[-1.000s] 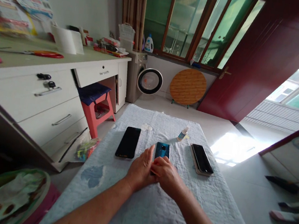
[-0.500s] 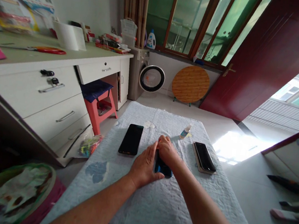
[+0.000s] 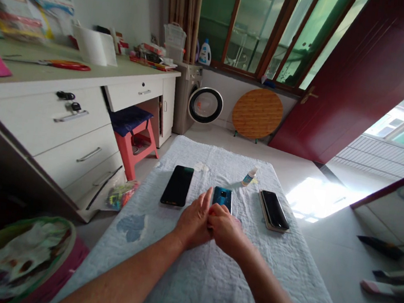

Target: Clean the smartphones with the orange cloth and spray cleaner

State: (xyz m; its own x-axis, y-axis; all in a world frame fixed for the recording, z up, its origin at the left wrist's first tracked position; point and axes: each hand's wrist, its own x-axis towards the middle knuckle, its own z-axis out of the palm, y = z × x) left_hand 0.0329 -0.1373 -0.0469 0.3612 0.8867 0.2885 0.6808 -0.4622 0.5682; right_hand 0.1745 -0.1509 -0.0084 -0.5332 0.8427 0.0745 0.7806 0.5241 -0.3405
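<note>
A blue smartphone (image 3: 223,197) lies back up on the cloth-covered table, its camera block at the far end. My left hand (image 3: 195,223) is against the phone's left edge, fingers stretched along it, holding it in place. My right hand (image 3: 227,228) is closed over the near half of the phone, fingers bent down and pressed on it. What those fingers hold is hidden; a bit of pink shows beside them. A black smartphone (image 3: 177,186) lies to the left. On the right, another dark-screened phone (image 3: 275,210) rests on a pale flat thing. A small spray bottle (image 3: 249,176) stands beyond my right hand.
A pale blue quilted cloth (image 3: 186,277) covers the table. At left are a white desk (image 3: 67,135), a red stool (image 3: 134,148) and a waste basket (image 3: 72,248). Beyond stand a washing machine (image 3: 182,105) with its door open and a round wooden tabletop (image 3: 257,113).
My right hand has slid from the far end of the blue phone toward me, uncovering its camera block. My left hand stays at the phone's left edge, its thumb now hidden.
</note>
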